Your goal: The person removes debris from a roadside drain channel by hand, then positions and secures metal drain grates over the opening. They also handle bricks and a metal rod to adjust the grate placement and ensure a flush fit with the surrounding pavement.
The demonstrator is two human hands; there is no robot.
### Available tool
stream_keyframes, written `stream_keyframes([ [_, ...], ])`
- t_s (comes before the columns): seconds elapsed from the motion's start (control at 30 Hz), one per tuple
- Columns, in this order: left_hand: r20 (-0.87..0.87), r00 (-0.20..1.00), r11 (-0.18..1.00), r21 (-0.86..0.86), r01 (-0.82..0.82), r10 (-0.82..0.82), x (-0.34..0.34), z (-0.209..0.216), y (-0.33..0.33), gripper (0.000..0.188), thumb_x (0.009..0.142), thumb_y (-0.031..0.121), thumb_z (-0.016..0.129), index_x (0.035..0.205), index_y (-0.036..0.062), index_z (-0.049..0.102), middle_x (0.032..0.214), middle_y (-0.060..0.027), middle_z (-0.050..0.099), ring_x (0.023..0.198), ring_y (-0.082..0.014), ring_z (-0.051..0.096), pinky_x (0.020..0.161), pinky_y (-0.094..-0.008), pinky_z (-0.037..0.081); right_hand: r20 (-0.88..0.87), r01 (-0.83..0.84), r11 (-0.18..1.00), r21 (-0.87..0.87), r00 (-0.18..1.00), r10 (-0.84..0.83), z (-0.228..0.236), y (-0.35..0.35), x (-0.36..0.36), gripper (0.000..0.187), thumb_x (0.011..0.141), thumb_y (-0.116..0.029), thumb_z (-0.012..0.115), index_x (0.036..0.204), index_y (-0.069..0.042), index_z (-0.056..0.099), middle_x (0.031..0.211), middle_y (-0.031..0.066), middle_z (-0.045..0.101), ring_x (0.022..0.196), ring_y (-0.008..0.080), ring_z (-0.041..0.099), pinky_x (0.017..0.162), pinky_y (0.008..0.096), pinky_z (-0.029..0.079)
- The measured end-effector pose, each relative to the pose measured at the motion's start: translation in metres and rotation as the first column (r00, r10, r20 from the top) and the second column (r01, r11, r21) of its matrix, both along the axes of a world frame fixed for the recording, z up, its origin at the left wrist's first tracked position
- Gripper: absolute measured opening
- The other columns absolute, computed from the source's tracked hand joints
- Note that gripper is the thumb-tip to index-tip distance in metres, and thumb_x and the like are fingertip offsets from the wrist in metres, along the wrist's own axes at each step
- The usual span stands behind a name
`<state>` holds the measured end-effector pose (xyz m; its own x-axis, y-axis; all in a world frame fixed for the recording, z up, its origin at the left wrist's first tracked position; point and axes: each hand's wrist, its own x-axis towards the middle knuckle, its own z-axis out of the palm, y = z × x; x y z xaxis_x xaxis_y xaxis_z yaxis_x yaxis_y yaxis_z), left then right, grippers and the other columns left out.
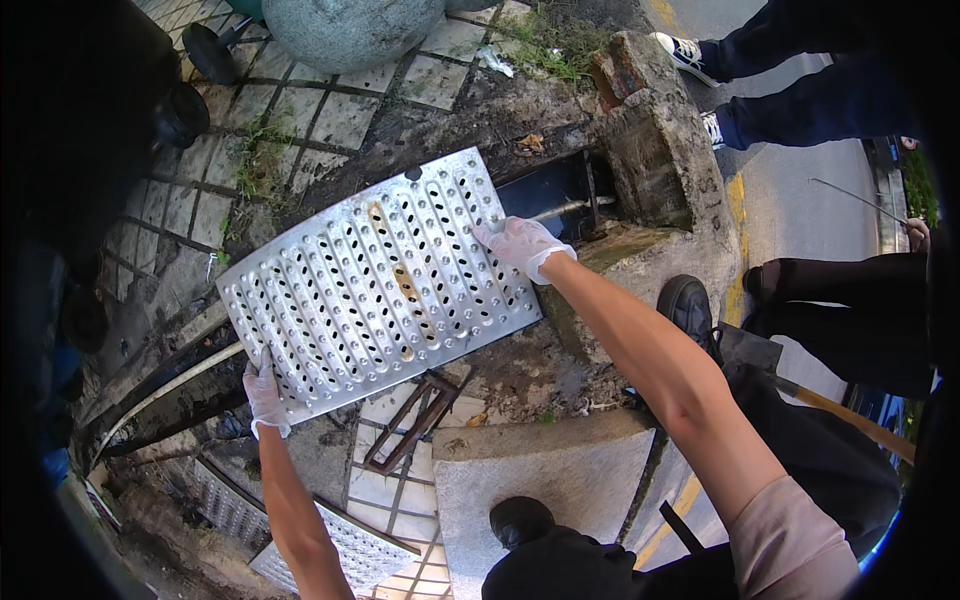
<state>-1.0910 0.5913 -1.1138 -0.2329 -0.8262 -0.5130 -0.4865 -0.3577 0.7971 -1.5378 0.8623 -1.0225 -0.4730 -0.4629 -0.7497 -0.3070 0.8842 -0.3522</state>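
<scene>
A silver perforated metal drain cover with raised ribs and rust stains lies tilted across a dark drain channel. At its lower left edge my left hand, in a translucent disposable glove, is closed on the rim. My right hand, gloved the same way, grips the opposite right edge, fingers on the top face. The undersides of both grips are hidden. A pale hose emerges from the channel beside my left hand. Below the cover lies a rusty rectangular metal frame.
A stone slab lies near my dark shoe. More perforated covers lie lower left. A broken concrete curb borders the road, where other people's legs stand. A wooden handle and a round stone are nearby.
</scene>
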Motion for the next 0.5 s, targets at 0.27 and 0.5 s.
stream_keyframes([
  [0.27, -0.012, 1.000, 1.000, 0.012, -0.009, 0.009, -0.006, 0.018, 0.008, 0.048, 0.090, 0.036, 0.061, 0.112, -0.0064, 0.057, 0.094, -0.0057, 0.065, 0.077, -0.0092, 0.055, 0.067, -0.0247, 0.045, -0.181, -0.128, 0.991, -0.040, 0.976, 0.119, -0.015, 0.001, 0.002, 0.067, 0.088, -0.056, 0.046, 0.101, 0.009, 0.061, 0.101, 0.0274, 0.063, 0.101, 0.0387, 0.060, 0.089, 0.0411, 0.045],
  [0.5, 0.156, 0.986, 0.991, -0.110, 0.079, -0.061, 0.019, 0.007, -0.005, 0.051, 0.090, 0.041, 0.059, 0.113, -0.0047, 0.056, 0.087, -0.0048, 0.063, 0.069, -0.0097, 0.052, 0.060, -0.0274, 0.044, -0.085, -0.067, 0.998, -0.015, 0.994, 0.065, -0.023, -0.009, 0.005, 0.066, 0.084, -0.058, 0.055, 0.095, 0.007, 0.063, 0.092, 0.0236, 0.065, 0.093, 0.0349, 0.062, 0.082, 0.0392, 0.046],
])
